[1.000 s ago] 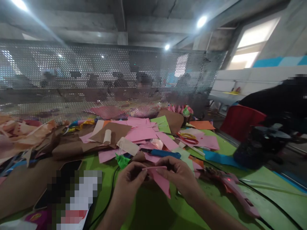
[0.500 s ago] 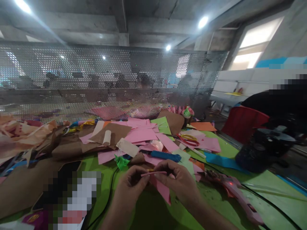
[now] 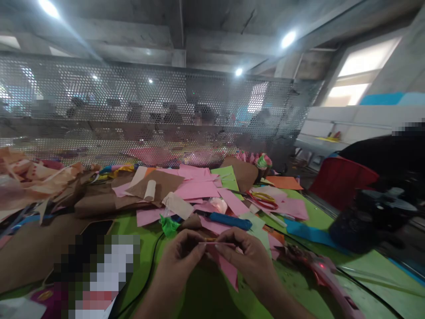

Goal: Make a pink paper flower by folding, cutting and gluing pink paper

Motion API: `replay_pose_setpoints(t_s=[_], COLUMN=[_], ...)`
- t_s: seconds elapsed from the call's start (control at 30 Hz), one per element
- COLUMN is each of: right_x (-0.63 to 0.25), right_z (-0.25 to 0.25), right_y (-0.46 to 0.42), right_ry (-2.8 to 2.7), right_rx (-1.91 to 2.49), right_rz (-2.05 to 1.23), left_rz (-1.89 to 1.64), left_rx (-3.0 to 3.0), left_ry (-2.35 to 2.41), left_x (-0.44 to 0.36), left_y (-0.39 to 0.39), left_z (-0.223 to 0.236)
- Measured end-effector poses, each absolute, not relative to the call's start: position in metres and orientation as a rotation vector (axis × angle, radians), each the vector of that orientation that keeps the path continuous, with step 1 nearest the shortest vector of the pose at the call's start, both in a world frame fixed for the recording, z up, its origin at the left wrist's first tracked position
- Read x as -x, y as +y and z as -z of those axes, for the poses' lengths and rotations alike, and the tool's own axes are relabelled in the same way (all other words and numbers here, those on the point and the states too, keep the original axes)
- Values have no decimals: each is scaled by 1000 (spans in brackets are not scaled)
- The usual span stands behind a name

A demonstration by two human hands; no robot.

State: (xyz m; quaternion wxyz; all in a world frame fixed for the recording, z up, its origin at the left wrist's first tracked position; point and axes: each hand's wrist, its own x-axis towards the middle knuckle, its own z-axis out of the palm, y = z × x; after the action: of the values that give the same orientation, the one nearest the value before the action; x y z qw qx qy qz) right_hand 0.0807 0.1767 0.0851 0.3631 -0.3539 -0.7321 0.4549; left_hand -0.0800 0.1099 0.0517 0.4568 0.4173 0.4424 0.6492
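Note:
My left hand (image 3: 179,259) pinches the left end of a folded or rolled edge of pink paper (image 3: 229,271) between thumb and fingers. At the other end of that edge, my right hand (image 3: 250,254) also has its thumb and fingers closed on the paper. A tapering flap of the sheet hangs down towards my right wrist. Just behind the edge, between my fingertips, shows a thin yellow-orange stick-like piece (image 3: 210,239); whether the paper wraps it, I cannot tell. To the right of my hands lies a pink glue gun (image 3: 327,270) with a red light on.
Beyond my hands are a blue-handled tool (image 3: 230,220), scissors (image 3: 264,199), pink sheets (image 3: 197,189) and a green crumpled piece (image 3: 169,225). A phone (image 3: 96,230) lies at left. Black cables cross the green tabletop (image 3: 206,297). A person in black (image 3: 392,150) sits at right.
The view has shifted slightly, so the surroundings sit a little lower and further right. Both hands keep their pinch on the pink paper, whose edge is turned slightly.

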Motion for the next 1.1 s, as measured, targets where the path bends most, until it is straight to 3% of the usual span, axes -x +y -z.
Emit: replay_pose_setpoints(t_s=[1.1], right_x=[-82], right_z=[-78], right_y=[180], right_ry=[-1934], right_rx=[938], right_rz=[-1144], left_rz=[-1655], left_rx=[-1075], left_ry=[1162], left_x=[73], left_y=[112], left_z=[-58])
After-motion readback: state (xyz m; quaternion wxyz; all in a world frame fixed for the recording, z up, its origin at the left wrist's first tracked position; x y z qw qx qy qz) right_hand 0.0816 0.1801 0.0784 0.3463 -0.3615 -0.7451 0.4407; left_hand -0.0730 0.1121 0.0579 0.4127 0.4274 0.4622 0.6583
